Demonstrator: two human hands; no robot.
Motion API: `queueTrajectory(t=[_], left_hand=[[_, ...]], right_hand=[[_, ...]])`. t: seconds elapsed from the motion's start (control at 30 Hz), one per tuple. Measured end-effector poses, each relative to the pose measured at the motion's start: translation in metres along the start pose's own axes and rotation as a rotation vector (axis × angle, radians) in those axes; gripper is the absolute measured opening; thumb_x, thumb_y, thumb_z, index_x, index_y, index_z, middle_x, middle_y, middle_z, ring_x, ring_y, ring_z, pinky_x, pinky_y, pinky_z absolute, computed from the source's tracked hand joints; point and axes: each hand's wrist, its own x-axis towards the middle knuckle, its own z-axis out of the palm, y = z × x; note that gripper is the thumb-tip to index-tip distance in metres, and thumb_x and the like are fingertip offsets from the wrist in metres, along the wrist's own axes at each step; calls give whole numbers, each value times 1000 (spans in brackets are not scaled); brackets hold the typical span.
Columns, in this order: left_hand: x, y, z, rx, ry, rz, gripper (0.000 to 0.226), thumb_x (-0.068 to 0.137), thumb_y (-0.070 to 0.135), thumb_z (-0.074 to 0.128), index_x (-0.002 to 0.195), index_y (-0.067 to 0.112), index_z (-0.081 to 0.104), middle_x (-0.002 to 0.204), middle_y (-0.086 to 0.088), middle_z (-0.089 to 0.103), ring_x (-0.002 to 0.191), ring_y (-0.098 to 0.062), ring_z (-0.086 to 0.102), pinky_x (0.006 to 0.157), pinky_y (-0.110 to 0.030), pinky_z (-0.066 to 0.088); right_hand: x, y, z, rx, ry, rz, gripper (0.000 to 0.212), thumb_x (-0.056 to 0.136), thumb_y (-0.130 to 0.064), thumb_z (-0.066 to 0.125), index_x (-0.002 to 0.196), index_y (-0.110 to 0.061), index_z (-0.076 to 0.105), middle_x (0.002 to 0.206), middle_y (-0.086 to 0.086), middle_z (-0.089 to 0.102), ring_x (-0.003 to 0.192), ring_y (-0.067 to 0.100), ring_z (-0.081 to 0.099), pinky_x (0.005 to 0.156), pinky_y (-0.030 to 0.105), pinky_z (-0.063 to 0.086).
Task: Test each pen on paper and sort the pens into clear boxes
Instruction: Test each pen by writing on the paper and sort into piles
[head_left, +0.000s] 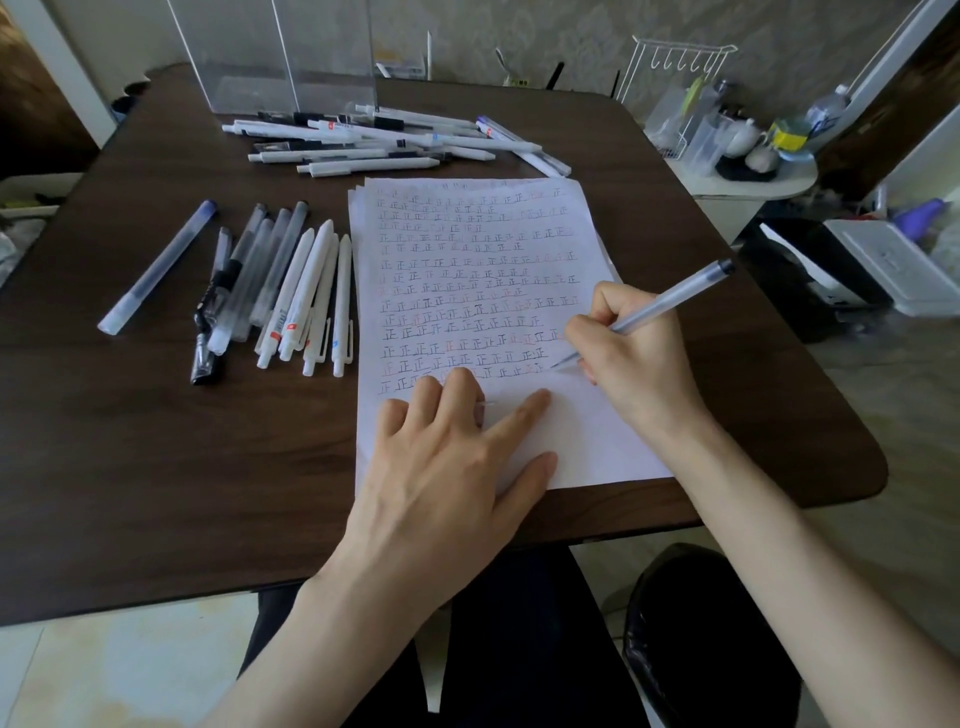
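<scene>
Right hand (631, 353): fingers curled round a translucent pen (670, 299) in a writing grip
Pen: tip on the paper (467, 249) at the lowest row of marks, near the sheet's right edge; barrel slants up toward the table's (156, 467) right edge
Left hand (457, 457): flat, fingers spread, pressing the sheet's near end
Clear boxes (270, 57): at the table's far edge, well apart from the pen
Likely reach: diagonally over the sheet, far and leftward
</scene>
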Motion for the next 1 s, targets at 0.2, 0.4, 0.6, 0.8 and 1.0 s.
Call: queueTrajectory(t=[0.2, 0.4, 0.6, 0.8, 1.0], left_hand=[[-3, 0, -9, -134, -10, -18, 32, 89, 25, 35, 120, 21, 40, 88, 4, 42, 78, -17, 40, 68, -30, 34], [0, -2, -14, -607, 59, -291, 23, 97, 8, 41, 117, 17, 34, 86, 14, 54, 88, -4, 51, 71, -5, 37], [1, -4, -22, -742, 137, -361, 23, 82, 29, 65, 72, 9, 67, 67, 9, 66, 62, -8, 56, 55, -20, 39], [0, -5, -21, -702, 133, -343, 21, 83, 32, 67, 65, 21, 65, 66, 11, 62, 57, -13, 49, 53, -18, 34], [0, -4, -10, -474, 121, -156, 28, 87, 38, 55, 74, 15, 61, 68, 4, 49, 59, -9, 38, 54, -25, 34]], right_hand=[[-2, -4, -2, 107, 1, -20, 31, 86, -8, 60, 63, -2, 40, 45, -1, 43, 43, 10, 41, 45, 18, 36], [-4, -14, -4, 327, -166, -71, 20, 82, -33, 66, 75, -15, 62, 58, -4, 59, 54, 8, 54, 50, 19, 43], [-5, -21, -5, 578, -320, -6, 36, 94, -25, 43, 63, -17, 59, 53, 1, 54, 47, 13, 51, 47, 23, 39], [-9, -18, -3, 511, -404, -29, 32, 91, -33, 55, 69, -10, 53, 54, 3, 57, 47, 14, 56, 45, 23, 40], [-2, -12, -11, 264, -33, -78, 34, 87, -31, 61, 75, 0, 56, 61, 5, 64, 57, 15, 57, 53, 21, 43]])
